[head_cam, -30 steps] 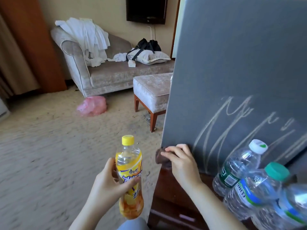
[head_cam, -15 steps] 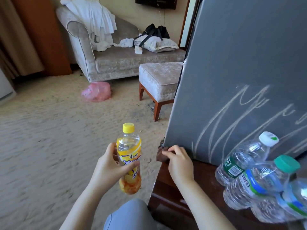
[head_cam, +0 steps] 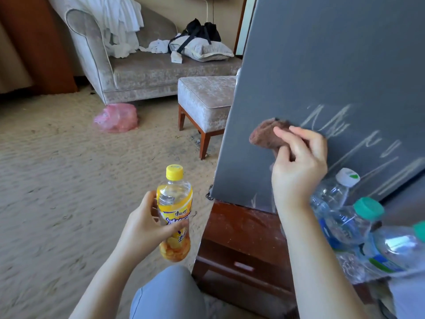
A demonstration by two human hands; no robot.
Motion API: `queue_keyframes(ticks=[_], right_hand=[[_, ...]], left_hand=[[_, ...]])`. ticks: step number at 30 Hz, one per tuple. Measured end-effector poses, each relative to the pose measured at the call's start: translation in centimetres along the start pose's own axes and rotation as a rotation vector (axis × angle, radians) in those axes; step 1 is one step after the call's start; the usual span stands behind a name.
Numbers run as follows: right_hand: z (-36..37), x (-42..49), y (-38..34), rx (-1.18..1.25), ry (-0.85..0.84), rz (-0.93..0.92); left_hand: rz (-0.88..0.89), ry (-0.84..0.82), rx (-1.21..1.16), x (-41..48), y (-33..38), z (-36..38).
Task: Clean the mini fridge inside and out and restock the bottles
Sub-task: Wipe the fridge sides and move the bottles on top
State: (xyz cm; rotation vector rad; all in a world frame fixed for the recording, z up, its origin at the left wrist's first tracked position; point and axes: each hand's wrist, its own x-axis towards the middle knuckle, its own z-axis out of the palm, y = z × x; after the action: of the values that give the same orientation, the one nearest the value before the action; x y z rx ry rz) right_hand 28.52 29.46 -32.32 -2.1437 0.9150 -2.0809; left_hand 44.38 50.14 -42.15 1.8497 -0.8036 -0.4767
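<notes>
- Fridge (head_cam: 333, 65): its grey outer face stands on the cabinet (head_cam: 239, 226), directly beyond the right fingertips. Pale streaks (head_cam: 340, 125) cross it to the right of and below those fingers.
- Cloth (head_cam: 264, 137): brown and bunched, pinched between the right thumb and curled fingers (head_cam: 299, 137) and pressed to the grey face. It projects left of the fingertips, at the left end of the uppermost streak.
- Right hand (head_cam: 299, 166): closed round the cloth. Half a second ago it held the cloth at the lower left corner of the face; it now lies higher and further right, at the streaks.
- Meaning: the wipe has passed from the edge to the marked area, so outside cleaning is judged under way. Most streaks remain, right of and below the fingers.
- Juice bottle (head_cam: 174, 203): yellow cap, upright, gripped at the label by the left hand (head_cam: 142, 229), fingers wrapped round it. It is held clear of the fridge, below and left of the right fingers, as before; not yet restocked.
- Water bottles (head_cam: 340, 203): clustered just right of the right wrist, in front of the fridge's base, untouched.
- Beyond: footstool (head_cam: 204, 95) and pink bag (head_cam: 116, 117), well apart from both hands.
</notes>
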Motion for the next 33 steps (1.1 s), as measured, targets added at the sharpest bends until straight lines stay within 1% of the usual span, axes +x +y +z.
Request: queue_keyframes(ticks=[1, 3, 6, 9, 11, 13, 15, 16, 18, 21, 23, 26, 29, 31, 33], right_hand=[[-0.1, -0.1, 0.3, -0.006, 0.007, -0.002], [0.0, -2.5, 1.1, -0.041, -0.056, -0.025], [-0.1, -8.7, 3.4, -0.121, -0.314, 0.004], [-0.7, -13.8, 5.4, -0.271, -0.598, 0.154], [-1.1, -15.3, 5.8, -0.329, -0.705, 0.228], [-1.2, -15.4, 5.9, -0.341, -0.746, 0.258], [-1.3, -14.2, 5.8, -0.327, -0.715, 0.270], [-1.5, -13.0, 5.5, -0.305, -0.657, 0.249], [-1.6, -9.0, 4.2, -0.230, -0.485, 0.134], [-1.2, -0.5, 1.0, -0.088, -0.230, -0.028], [-1.6, 5.2, -0.6, -0.031, -0.080, -0.086], [-2.3, 10.0, -1.1, 0.019, 0.057, -0.090], [-1.7, 8.0, -0.9, 0.025, 0.095, -0.003], [-1.2, 3.5, 0.1, -0.001, 0.017, 0.039], [-0.9, -1.9, 1.7, -0.051, -0.122, 0.073]], left_hand=[[0.005, -0.002, -0.011, -0.1, 0.2, 0.0], [0.015, 0.009, -0.025, 0.0, 0.6, 0.2], [0.045, 0.014, -0.020, 0.2, 1.1, 0.8], [0.100, 0.020, -0.029, 0.2, 1.7, 1.6], [0.131, 0.023, -0.069, 0.2, 2.5, 1.9], [0.163, 0.026, -0.123, 0.2, 3.4, 2.0], [0.189, 0.015, -0.163, 0.2, 4.3, 2.1], [0.201, 0.007, -0.174, 0.2, 4.8, 2.1], [0.228, 0.005, -0.190, 0.5, 5.8, 1.9], [0.261, 0.016, -0.179, 1.4, 7.2, 1.6], [0.286, 0.032, -0.159, 1.8, 8.2, 1.4], [0.314, 0.051, -0.160, 2.1, 8.9, 1.1], [0.292, 0.051, -0.176, 2.0, 8.0, 1.2], [0.261, 0.038, -0.180, 1.5, 7.1, 1.6], [0.239, 0.024, -0.155, 1.1, 6.1, 2.0]])
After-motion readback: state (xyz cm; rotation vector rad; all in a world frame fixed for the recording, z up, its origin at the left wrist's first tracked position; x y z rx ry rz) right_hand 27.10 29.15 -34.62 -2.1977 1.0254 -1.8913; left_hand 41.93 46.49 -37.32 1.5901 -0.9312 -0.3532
